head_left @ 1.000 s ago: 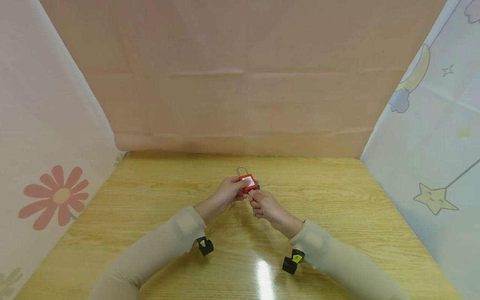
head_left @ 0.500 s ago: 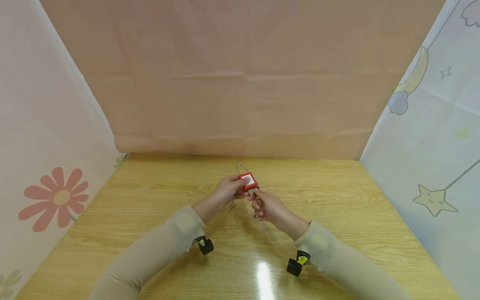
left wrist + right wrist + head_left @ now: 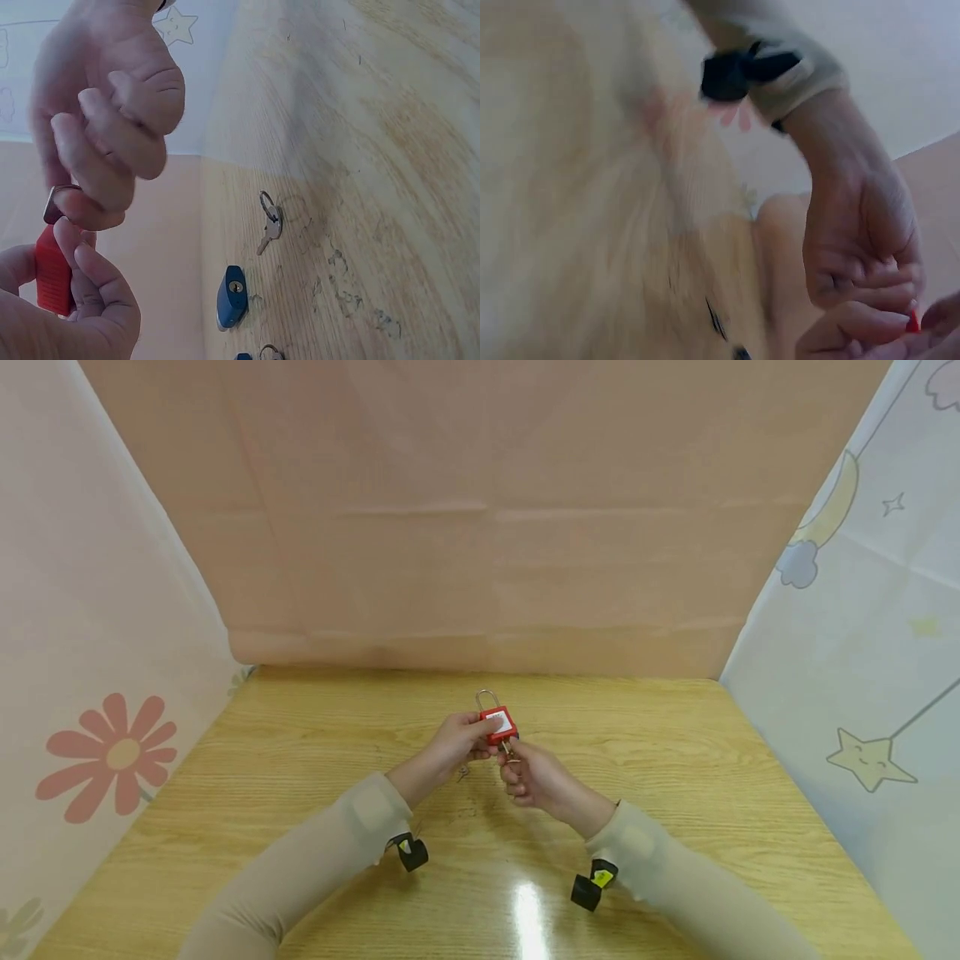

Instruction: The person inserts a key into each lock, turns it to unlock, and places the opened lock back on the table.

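Note:
A red padlock (image 3: 498,723) with a white label and a metal shackle is held up in the left hand (image 3: 459,742), thumb across the label. The right hand (image 3: 531,774) pinches a key (image 3: 506,747) at the padlock's lower end; a ring hangs from the key. In the left wrist view, the key's flat head (image 3: 52,204) sits between thumb and finger, just above the red padlock (image 3: 53,274). Whether its blade is inside the keyhole is hidden. The right wrist view shows only a sliver of the red padlock (image 3: 913,322) between the hands.
On the wooden table (image 3: 360,718), in the left wrist view, lie a blue padlock (image 3: 232,297), a loose key (image 3: 271,229) on a ring, and part of another blue thing (image 3: 243,356) at the lower edge. Patterned cloth walls stand left and right.
The right hand has twisted at the key, first bringing the key and ring into view, then turning partly back. The left hand keeps holding the red padlock nearly still.

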Demonstrator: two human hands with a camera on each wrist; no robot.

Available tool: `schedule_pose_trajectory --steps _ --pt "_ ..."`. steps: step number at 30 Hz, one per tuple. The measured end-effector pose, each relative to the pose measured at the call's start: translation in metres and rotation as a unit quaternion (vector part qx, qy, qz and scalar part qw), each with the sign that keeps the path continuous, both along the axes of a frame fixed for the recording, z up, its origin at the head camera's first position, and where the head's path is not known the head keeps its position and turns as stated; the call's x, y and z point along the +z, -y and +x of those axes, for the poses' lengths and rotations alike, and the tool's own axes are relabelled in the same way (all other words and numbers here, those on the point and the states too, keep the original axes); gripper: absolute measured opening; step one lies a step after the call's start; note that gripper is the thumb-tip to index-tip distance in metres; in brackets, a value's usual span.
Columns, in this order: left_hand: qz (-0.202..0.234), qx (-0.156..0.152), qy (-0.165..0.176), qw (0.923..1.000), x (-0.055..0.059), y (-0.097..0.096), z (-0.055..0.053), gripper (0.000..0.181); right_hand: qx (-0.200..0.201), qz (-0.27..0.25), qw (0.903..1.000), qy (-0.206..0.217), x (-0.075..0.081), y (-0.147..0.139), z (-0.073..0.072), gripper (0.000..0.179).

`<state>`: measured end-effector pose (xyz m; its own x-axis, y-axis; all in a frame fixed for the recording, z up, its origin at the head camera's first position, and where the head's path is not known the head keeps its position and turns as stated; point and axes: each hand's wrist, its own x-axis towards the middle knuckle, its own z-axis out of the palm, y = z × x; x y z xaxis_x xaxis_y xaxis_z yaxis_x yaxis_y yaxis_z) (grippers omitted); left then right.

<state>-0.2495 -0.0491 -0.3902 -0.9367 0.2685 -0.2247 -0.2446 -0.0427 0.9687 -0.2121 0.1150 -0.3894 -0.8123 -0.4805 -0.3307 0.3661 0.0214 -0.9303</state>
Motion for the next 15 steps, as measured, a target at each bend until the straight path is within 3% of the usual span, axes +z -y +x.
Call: schedule_pose_trajectory --steps 1,2,3,4,5,7,8,9,10,11,12,13,14,15 --pt "-0.001 0.001 0.0 1.0 0.0 0.0 0.0 0.036 0.002 0.059 0.997 -0.049 0.001 0.0 0.001 0.046" --pt "-0.001 0.0 0.002 1.0 0.001 0.0 0.0 0.037 0.007 0.132 0.9853 -0.108 0.001 -0.001 0.002 0.05" --pt "-0.002 0.0 0.0 1.0 0.001 0.0 0.0 0.037 0.012 0.215 0.9611 -0.174 0.0 -0.001 0.003 0.053" --pt "-0.002 0.0 0.0 1.0 0.001 0.0 0.0 0.038 0.015 0.296 0.9228 -0.246 0.0 -0.001 0.004 0.055" --pt "-0.003 0.001 0.002 1.0 0.0 0.001 0.0 0.038 0.015 0.371 0.87 -0.325 -0.001 -0.002 0.006 0.053" --pt "-0.005 0.001 0.003 1.0 0.0 0.001 0.001 0.038 -0.002 0.484 0.7462 -0.457 -0.003 -0.002 0.009 0.046" --pt "-0.004 0.002 0.003 1.0 0.0 0.001 0.001 0.038 -0.014 0.52 0.6896 -0.504 -0.004 -0.002 0.01 0.043" --pt "-0.004 0.002 0.004 1.0 0.0 0.0 0.001 0.038 -0.027 0.543 0.6425 -0.54 -0.005 -0.001 0.01 0.041" --pt "-0.004 0.002 0.007 1.0 0.0 0.0 0.001 0.038 -0.037 0.555 0.6072 -0.567 -0.006 0.0 0.011 0.039" --pt "-0.004 0.001 0.01 0.9999 -0.001 0.0 0.001 0.038 -0.042 0.559 0.5869 -0.584 -0.007 0.001 0.011 0.039" --pt "-0.004 0.0 0.012 0.9999 -0.001 -0.001 0.001 0.038 -0.042 0.561 0.5816 -0.587 -0.006 0.003 0.011 0.039" --pt "-0.003 -0.001 0.014 0.9999 -0.001 -0.001 0.001 0.039 -0.039 0.561 0.5852 -0.584 -0.005 0.004 0.011 0.041" --pt "-0.003 -0.003 0.013 0.9999 -0.001 -0.002 0.001 0.039 -0.034 0.56 0.5951 -0.576 -0.004 0.005 0.011 0.043" --pt "-0.003 -0.004 0.014 0.9999 -0.001 -0.002 0.001 0.039 -0.025 0.555 0.6147 -0.56 -0.002 0.006 0.01 0.043"
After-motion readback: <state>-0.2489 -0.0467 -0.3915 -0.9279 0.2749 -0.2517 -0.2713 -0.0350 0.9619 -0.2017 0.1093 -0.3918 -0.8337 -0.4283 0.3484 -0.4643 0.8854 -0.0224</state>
